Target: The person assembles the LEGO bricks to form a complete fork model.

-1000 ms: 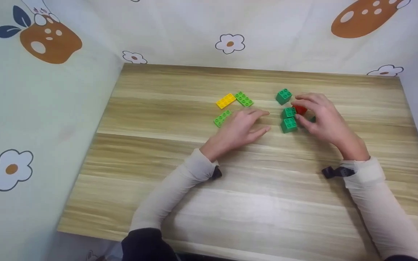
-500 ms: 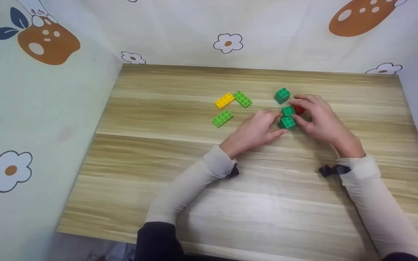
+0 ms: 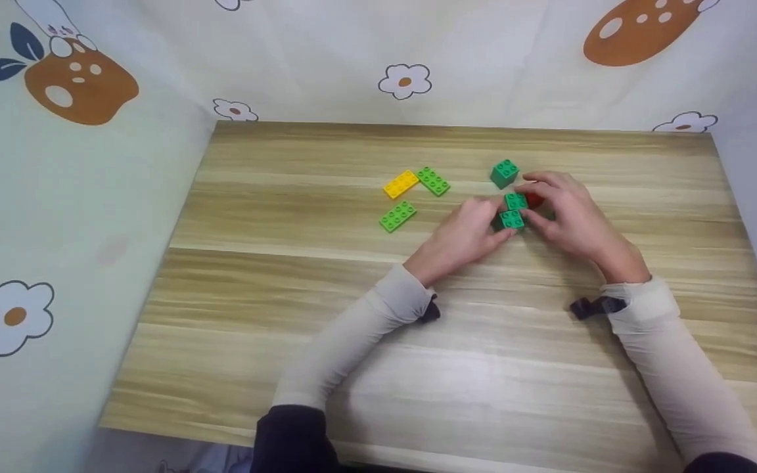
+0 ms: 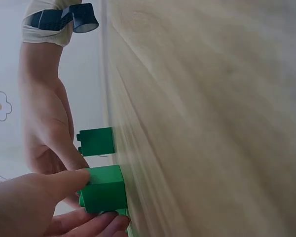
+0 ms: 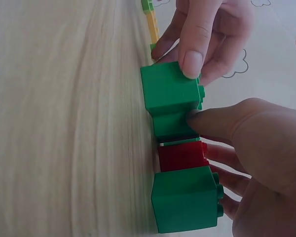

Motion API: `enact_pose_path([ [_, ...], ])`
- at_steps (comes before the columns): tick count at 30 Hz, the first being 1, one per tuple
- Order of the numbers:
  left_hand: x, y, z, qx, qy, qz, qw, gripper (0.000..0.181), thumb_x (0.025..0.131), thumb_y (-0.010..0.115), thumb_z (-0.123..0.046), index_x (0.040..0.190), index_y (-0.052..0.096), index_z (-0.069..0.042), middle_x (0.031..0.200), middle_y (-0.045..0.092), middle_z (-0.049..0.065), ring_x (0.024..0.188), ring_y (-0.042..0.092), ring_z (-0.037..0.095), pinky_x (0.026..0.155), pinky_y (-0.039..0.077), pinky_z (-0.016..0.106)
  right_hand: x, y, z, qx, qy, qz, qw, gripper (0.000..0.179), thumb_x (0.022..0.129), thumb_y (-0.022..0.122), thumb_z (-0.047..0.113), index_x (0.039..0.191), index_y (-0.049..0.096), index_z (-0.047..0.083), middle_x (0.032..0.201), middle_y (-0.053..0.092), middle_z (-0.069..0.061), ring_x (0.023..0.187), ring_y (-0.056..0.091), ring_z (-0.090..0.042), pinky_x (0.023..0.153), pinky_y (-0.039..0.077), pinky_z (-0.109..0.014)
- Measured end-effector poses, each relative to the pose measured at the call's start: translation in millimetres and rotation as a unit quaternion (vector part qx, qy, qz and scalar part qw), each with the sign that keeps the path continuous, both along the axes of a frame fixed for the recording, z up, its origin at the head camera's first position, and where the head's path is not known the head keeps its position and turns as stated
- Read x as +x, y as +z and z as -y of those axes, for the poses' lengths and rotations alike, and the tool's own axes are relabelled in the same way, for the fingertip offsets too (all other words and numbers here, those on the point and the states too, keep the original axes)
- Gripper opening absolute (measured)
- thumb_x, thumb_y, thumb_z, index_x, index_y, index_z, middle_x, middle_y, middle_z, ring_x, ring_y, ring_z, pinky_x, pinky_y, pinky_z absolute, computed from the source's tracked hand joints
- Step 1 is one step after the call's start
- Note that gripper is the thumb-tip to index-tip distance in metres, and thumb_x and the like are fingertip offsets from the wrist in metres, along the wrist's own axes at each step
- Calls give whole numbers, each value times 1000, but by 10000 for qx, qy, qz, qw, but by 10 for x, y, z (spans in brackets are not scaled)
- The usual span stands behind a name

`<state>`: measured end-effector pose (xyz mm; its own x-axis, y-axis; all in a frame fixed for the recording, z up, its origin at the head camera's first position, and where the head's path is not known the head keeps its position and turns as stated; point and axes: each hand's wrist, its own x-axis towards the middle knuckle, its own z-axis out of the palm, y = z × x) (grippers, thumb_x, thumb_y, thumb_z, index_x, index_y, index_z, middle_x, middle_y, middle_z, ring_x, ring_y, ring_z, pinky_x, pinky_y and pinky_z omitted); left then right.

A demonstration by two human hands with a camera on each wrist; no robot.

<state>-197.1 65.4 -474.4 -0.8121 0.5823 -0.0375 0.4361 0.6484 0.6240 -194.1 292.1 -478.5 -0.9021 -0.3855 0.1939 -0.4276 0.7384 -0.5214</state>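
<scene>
Two green building blocks stand side by side on the table: a nearer green block [image 3: 511, 219] and a farther green block [image 3: 515, 201]. My left hand [image 3: 458, 235] pinches the nearer one, thumb on its near side and fingers on its far side, as the left wrist view shows. My right hand [image 3: 572, 220] holds the farther one, its thumb [image 5: 219, 121] against that block's side; its fingers are partly hidden. A red block [image 5: 182, 156] sits beside the farther block, under the right hand. Another green block [image 5: 187, 200] stands beside the red one, hidden from the head view.
A separate green block [image 3: 504, 173] stands just behind the hands. Left of them lie flat bricks: a yellow one [image 3: 401, 184], a light green one [image 3: 434, 181] touching it, and another light green one [image 3: 397, 216]. Patterned fabric walls border the wooden table [image 3: 253, 295].
My left hand has moved right from beside the light green brick, uncovering it, and has taken hold of the nearer green block. The right hand has stayed nearly in place.
</scene>
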Motion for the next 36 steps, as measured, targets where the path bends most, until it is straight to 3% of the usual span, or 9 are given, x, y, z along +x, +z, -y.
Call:
enact_pose_path([
  [5,-14,-7,150,349,-59,-123,9993,26,102,78,-26,124,71,-13,105,71,3,91,59,14,71,47,18,2,10,0,-32,10,-79,10000,39,100,78,13,138,71,7,153,60,-19,146,48,-44,123,33,-69],
  [9,-24,17,304,393,6,-162,9991,30,102,78,-28,126,72,-10,109,74,4,92,61,17,71,47,21,12,38,3,-111,-52,-65,9999,39,101,78,15,139,71,9,154,60,-18,148,46,-43,123,32,-70],
  [13,-43,50,462,398,117,-19,9991,38,103,77,-30,134,70,-10,122,75,3,103,66,18,85,56,22,19,74,29,-275,-18,-68,9996,39,101,78,15,139,70,8,150,64,-16,144,51,-41,122,36,-68],
  [18,-60,18,630,647,96,8,9979,37,103,77,-26,134,70,-8,129,77,6,113,71,18,103,60,29,47,133,109,-581,139,1,9982,41,103,76,15,142,67,7,135,73,-12,121,66,-32,108,51,-56],
  [23,-64,-74,739,731,-24,83,9973,37,102,78,-27,134,72,-9,127,78,6,112,74,16,102,62,28,89,195,232,-844,335,18,9959,41,105,73,18,144,64,9,131,75,-9,109,75,-25,97,62,-39],
  [26,-79,-114,775,886,-76,261,9957,37,102,78,-26,135,73,-9,125,79,6,110,75,14,99,62,25,105,211,315,-1078,556,36,9926,39,106,71,17,143,63,9,132,73,-9,111,78,-27,95,63,-24],
  [28,-87,-127,789,1023,-78,395,9939,38,102,79,-25,136,73,-9,123,79,5,107,75,13,97,62,23,115,215,369,-1243,707,95,9897,38,106,71,16,142,63,9,134,71,-10,113,78,-29,96,62,-20],
  [36,-106,-154,804,1194,-93,432,9919,40,100,81,-25,134,73,-6,120,80,7,103,76,13,94,63,21,128,199,526,-1348,966,317,9856,39,105,74,20,141,64,9,134,71,-7,118,77,-30,101,64,-44],
])
